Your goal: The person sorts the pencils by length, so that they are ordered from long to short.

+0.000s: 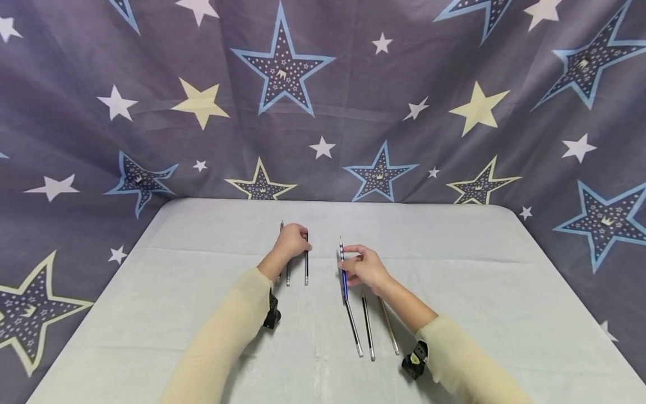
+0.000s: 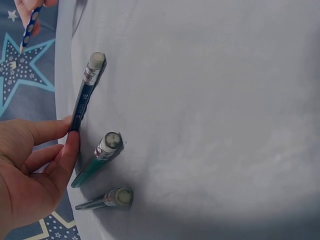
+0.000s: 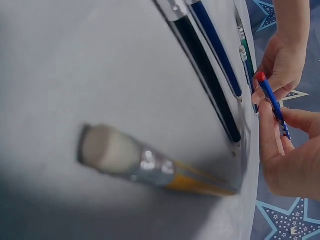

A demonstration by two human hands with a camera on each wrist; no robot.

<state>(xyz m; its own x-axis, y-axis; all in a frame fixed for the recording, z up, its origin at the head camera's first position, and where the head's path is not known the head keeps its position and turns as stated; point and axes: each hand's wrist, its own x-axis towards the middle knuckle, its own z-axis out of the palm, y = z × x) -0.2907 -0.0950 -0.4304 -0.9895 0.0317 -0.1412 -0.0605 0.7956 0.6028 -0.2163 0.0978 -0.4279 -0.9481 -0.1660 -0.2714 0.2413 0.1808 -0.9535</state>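
Note:
My left hand (image 1: pixel 291 241) pinches a dark blue pencil (image 2: pixel 84 100) between thumb and finger, near the pencil's far end; its eraser end lies toward me. Beside it on the cloth lie a green pencil (image 2: pixel 92 167) and another dark pencil (image 2: pixel 94 202), partly behind the hand in the head view. Between the thumb and fingers of my right hand (image 1: pixel 368 269) is a blue pencil with white spots (image 1: pixel 345 286), tip pointing away and red end (image 3: pixel 260 76) toward me. Below this hand lie a blue pencil (image 3: pixel 218 47), a dark pencil (image 1: pixel 368 328) and a yellow pencil (image 1: pixel 390 331).
A pale cloth (image 1: pixel 166 325) with faint creases covers the table. Beyond its far edge hangs a grey curtain (image 1: pixel 348 84) printed with stars. Small black cameras sit at the left wrist (image 1: pixel 272 311) and right wrist (image 1: pixel 416 359).

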